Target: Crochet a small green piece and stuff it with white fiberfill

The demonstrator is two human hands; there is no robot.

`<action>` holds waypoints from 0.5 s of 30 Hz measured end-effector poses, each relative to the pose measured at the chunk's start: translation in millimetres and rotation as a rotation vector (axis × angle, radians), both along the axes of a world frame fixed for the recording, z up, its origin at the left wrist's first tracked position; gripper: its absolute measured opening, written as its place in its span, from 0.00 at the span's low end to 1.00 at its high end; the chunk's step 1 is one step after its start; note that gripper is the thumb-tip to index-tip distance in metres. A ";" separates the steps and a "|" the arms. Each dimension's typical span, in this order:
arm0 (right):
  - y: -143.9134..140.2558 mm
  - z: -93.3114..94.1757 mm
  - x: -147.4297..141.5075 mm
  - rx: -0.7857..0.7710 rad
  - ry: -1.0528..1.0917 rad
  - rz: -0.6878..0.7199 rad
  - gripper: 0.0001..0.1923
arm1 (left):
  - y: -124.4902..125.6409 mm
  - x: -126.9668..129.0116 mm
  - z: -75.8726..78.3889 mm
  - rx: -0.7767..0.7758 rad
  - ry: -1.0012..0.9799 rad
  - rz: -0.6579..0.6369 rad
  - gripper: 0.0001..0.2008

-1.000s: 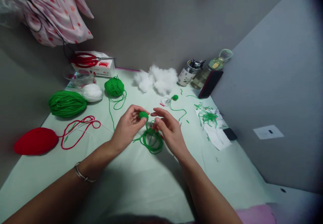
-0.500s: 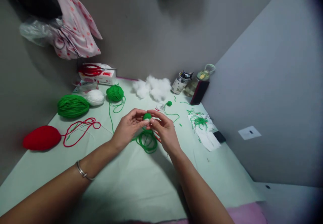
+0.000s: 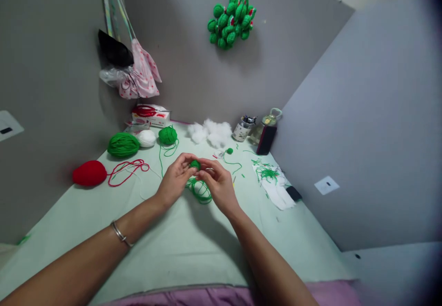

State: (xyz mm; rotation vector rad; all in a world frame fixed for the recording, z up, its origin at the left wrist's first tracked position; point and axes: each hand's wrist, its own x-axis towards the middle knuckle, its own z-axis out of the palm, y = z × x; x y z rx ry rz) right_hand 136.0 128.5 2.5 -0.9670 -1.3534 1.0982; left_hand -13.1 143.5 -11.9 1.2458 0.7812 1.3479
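Note:
Between the fingertips of both hands is a small green crocheted ball (image 3: 195, 164). My left hand (image 3: 177, 177) is closed on its left side, thumb in front. From the right, my right hand (image 3: 218, 181) pinches the same piece, fingers curled over it. Loose loops of green yarn (image 3: 201, 193) hang or lie just below the hands; I cannot tell whether they touch the table. Beyond the hands, another small green ball (image 3: 229, 151) lies on the table with a yarn tail. White stuffing (image 3: 211, 132) sits in a fluffy heap behind it.
On the left lie a red yarn ball (image 3: 90, 173), a green skein (image 3: 123, 145), a white ball (image 3: 146, 138) and a green ball (image 3: 167, 135). A pen cup (image 3: 243, 129), a phone (image 3: 266, 140) and yarn scraps (image 3: 268, 173) are right. A crocheted bunch (image 3: 230, 20) hangs above.
The view has tilted up, bringing the whole hanging green bunch into sight. Both hands still hold the small ball; its white patch, visible earlier, no longer shows.

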 end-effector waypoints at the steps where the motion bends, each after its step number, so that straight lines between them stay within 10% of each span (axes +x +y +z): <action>1: -1.1 0.0 1.9 -0.004 -0.025 0.023 0.15 | -3.1 -1.0 -1.2 0.008 0.006 0.012 0.14; 15: 8.9 -10.5 13.7 -0.102 -0.431 -0.014 0.10 | -19.8 -0.9 -22.2 -0.046 0.087 -0.051 0.14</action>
